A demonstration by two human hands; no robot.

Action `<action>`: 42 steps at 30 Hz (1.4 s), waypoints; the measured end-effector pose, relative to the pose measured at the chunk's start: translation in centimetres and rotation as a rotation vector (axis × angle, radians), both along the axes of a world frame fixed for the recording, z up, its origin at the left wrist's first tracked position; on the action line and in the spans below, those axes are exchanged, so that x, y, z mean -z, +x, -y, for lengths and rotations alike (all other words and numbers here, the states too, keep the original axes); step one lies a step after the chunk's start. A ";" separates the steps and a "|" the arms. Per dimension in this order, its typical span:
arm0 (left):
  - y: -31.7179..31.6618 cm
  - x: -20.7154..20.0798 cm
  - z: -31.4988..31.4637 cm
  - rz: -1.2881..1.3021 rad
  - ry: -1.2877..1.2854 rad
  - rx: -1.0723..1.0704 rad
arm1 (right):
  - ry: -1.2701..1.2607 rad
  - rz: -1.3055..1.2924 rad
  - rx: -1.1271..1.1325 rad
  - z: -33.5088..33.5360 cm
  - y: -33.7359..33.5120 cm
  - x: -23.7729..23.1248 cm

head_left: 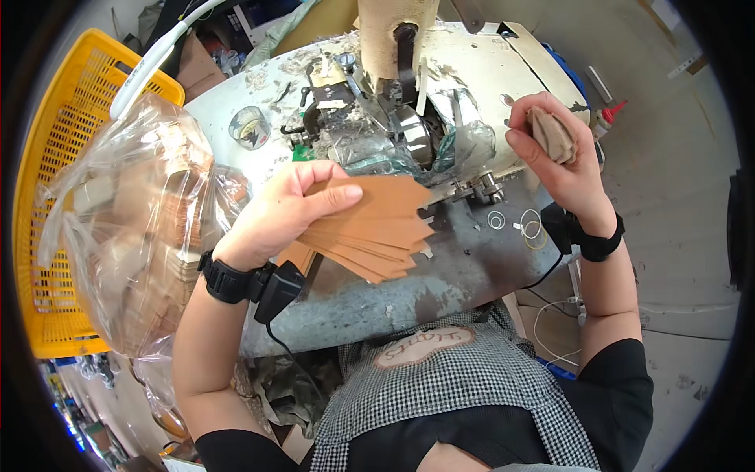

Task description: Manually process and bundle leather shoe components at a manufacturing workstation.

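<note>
My left hand (291, 203) is closed on a fanned stack of flat tan leather-like pieces (373, 228), thumb on top. The stack is over the worn grey-blue front of the table, its pointed ends toward the right. Raised at the right, my right hand (568, 169) curls around a folded beige bundle (550, 138); whether it is leather or cloth I cannot tell. Between and beyond my hands stands a machine (397, 67) with a shiny metal drum (414, 134), littered with scraps and dust. It looks like a leather skiving machine.
A clear plastic bag (126, 228) of stacked brown pieces leans by a yellow crate (27, 259) at the left. A small round clear dish (249, 128) sits left of the machine. Thin bands (495, 220) lie on the table's right. A white lamp arm (153, 63) crosses the upper left.
</note>
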State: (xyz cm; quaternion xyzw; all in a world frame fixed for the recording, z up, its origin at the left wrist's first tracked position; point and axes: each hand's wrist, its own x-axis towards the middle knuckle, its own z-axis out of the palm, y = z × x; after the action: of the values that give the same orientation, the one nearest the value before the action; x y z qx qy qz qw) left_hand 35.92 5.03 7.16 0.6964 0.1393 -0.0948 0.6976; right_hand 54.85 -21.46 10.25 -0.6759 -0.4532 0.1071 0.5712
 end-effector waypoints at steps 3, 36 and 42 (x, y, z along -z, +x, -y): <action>0.6 0.6 -1.0 0.013 0.089 -0.074 | -0.083 0.749 0.070 -0.7 1.3 0.1; 3.0 -1.2 -1.8 -0.132 0.371 -0.056 | -0.131 0.563 -0.073 -5.0 1.8 3.3; 3.3 -1.4 -0.6 0.019 0.340 0.057 | -0.286 0.687 -0.122 -5.3 1.5 3.3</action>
State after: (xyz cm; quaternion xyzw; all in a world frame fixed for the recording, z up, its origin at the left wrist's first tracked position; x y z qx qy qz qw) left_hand 39.18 5.60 8.53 0.8089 0.1270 -0.0830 0.5681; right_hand 56.33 -16.15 6.91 -0.7172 -0.6381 -0.0297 0.2784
